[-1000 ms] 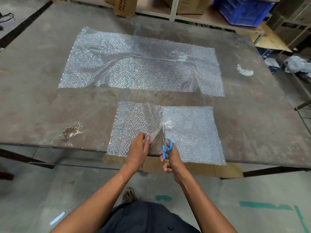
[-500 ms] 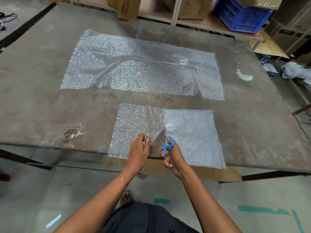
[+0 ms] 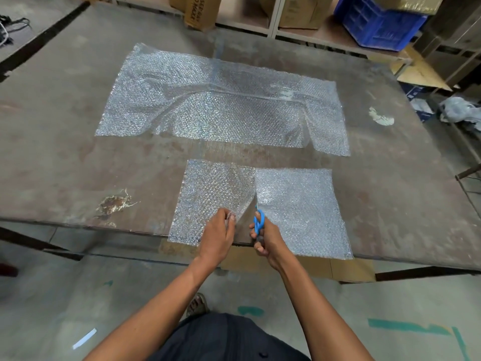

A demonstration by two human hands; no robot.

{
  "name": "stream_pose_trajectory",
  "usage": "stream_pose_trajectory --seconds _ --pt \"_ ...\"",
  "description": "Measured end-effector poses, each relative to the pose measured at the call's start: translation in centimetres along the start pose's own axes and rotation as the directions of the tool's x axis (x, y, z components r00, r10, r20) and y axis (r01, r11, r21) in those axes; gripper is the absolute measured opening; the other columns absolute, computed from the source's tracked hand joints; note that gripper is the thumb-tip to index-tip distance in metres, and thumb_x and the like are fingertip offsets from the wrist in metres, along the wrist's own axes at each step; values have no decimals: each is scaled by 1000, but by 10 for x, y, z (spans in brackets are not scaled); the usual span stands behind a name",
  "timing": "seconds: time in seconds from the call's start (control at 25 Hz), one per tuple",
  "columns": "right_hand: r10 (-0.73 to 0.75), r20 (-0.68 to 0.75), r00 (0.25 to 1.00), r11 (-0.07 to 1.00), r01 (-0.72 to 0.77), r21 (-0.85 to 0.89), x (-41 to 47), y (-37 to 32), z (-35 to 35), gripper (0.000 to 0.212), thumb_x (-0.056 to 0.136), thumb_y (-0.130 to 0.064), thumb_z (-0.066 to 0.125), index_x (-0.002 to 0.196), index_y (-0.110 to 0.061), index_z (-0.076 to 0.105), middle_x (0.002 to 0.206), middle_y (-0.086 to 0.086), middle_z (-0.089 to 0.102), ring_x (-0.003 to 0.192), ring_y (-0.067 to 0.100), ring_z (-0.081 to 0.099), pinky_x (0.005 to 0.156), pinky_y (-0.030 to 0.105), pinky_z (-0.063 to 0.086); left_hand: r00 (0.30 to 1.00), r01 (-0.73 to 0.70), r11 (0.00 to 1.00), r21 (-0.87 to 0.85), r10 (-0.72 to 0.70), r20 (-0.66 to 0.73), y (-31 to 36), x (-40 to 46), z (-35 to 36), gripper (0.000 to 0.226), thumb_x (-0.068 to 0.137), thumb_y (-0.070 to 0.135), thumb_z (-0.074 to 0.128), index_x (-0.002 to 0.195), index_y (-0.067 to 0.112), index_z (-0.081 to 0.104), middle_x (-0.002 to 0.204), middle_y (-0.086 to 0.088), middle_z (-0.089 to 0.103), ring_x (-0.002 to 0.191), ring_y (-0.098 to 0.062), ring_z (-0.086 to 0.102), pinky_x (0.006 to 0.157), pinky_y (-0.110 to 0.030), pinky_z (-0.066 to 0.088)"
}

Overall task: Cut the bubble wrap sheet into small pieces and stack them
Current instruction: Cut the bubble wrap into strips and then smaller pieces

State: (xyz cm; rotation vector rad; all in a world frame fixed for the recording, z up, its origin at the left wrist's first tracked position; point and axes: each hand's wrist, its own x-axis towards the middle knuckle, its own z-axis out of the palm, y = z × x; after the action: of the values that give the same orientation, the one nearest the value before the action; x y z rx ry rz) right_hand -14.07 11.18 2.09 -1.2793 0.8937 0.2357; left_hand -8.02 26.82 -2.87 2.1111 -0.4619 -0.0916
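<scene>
I stand at a wide, worn brown worktop (image 3: pixel 65 152), looking down at my two bare hands at its near edge. Farthest beyond my hands lies the largest thing, the big bubble wrap sheet (image 3: pixel 221 105), spread flat and uncut apart from a stepped near edge. Just ahead of my hands is a smaller piece (image 3: pixel 299 209) of the wrap, its near edge hanging a little over the worktop's rim. A cut runs up its middle from the near edge, partway to the far edge, and the flap left of the cut lifts slightly. My left hand (image 3: pixel 217 234) pinches that flap beside the cut. My right hand (image 3: pixel 268 239) is curled round the blue-handled scissors (image 3: pixel 259 221), blades pointing away from me into the slit.

I judge the task early: one piece is being halved, the big sheet waits, and no stack is visible yet.

Past the worktop stand shelves with cardboard boxes (image 3: pixel 203 11) and a blue crate (image 3: pixel 377 22). Below my arms is a grey concrete floor (image 3: pixel 52 295).
</scene>
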Motion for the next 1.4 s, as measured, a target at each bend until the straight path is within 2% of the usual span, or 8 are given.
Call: stream_pose_trajectory --seconds 0.08,0.16,0.28,0.44,0.6,0.8,1.08,1.4 --pt "20 30 999 1000 -21 22 1 -4 0 60 102 -70 44 95 -12 56 65 1 54 37 9 31 34 19 18 1000 -2 1000 10 2 10 2 -1 -1 12 112 35 45 104 26 47 84 7 55 73 -11 53 60 -27 35" --pt "26 45 999 999 -27 21 2 -9 0 61 102 -71 43 93 -12 56 65 0 53 37 9 31 34 21 18 1000 1 1000 -1 -1 16 3 -2 -1 14 112 39 42 105 27 45 86 6 57 75 -12 55 62 -31 40" --pt "31 58 998 998 -34 50 8 -15 0 59 102 -69 46 93 -12 56 65 0 53 38 8 29 36 22 15 1000 8 1000 -18 -8 12 2 -2 -2 18 113 41 38 105 27 45 83 4 57 72 -15 55 60 -35 41" --pt "29 81 996 993 -38 108 22 -21 -4 58 102 -67 49 91 -11 57 66 2 51 37 8 26 35 21 17 1000 11 999 -35 -10 13 3 -2 -7 18 113 41 38 103 27 45 79 3 55 68 -16 52 56 -30 35" --pt "-5 113 994 997 -5 83 30 -23 -9 53 103 -63 53 96 -10 56 68 2 51 37 7 26 33 20 18 999 22 1000 -17 -22 31 6 -1 -9 18 113 37 38 103 25 45 79 4 53 67 -13 50 56 -24 30" --pt "-36 79 996 998 32 56 32 -18 -12 43 107 -51 56 97 -9 59 65 2 50 37 6 28 34 20 20 999 41 999 -16 -41 18 7 -1 -11 19 114 37 38 104 23 45 77 2 54 64 -14 50 53 -25 30" --pt "5 88 996 998 -11 57 39 -37 -9 57 104 -63 49 85 -10 55 64 4 49 34 8 26 33 21 18 998 67 997 -47 -68 -15 9 1 -13 19 113 31 37 101 18 44 70 5 46 57 -10 39 51 -23 30" --pt "-67 93 993 996 61 60 50 -42 -10 43 107 -50 57 96 -9 60 67 2 51 39 6 30 35 19 20 996 87 995 -39 -87 -9 14 1 -16 19 114 27 38 97 19 42 70 4 46 58 -11 39 53 -22 34"
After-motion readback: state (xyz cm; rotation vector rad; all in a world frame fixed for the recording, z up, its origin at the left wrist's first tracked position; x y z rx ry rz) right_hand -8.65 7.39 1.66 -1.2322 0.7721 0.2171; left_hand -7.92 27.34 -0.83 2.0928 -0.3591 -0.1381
